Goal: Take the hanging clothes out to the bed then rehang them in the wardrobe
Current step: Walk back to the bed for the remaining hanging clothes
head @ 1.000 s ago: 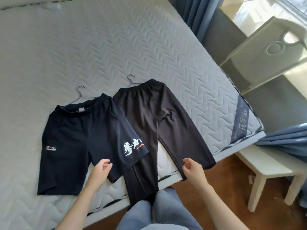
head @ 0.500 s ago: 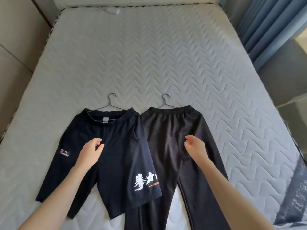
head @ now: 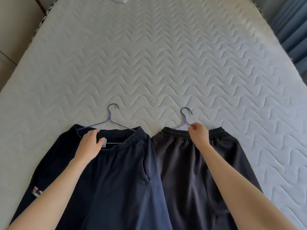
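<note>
Dark navy fabric shorts point(head: 116, 180) and black fabric trousers point(head: 182, 171) lie flat, side by side and touching, at the near edge of the white quilted mattress point(head: 166, 55). Their waistbands face the far edge, with the thin purple wire shorts' hanger point(head: 108, 118) and trousers' hanger point(head: 184, 119) left in, likely so each can be lifted straight back to the wardrobe. The left hand point(head: 90, 143) rests loosely straight-fingered on the shorts' waistband, gripping nothing, while the right hand point(head: 198, 132) pinches the trousers' hanger just below its hook, apparently to lift it.
</note>
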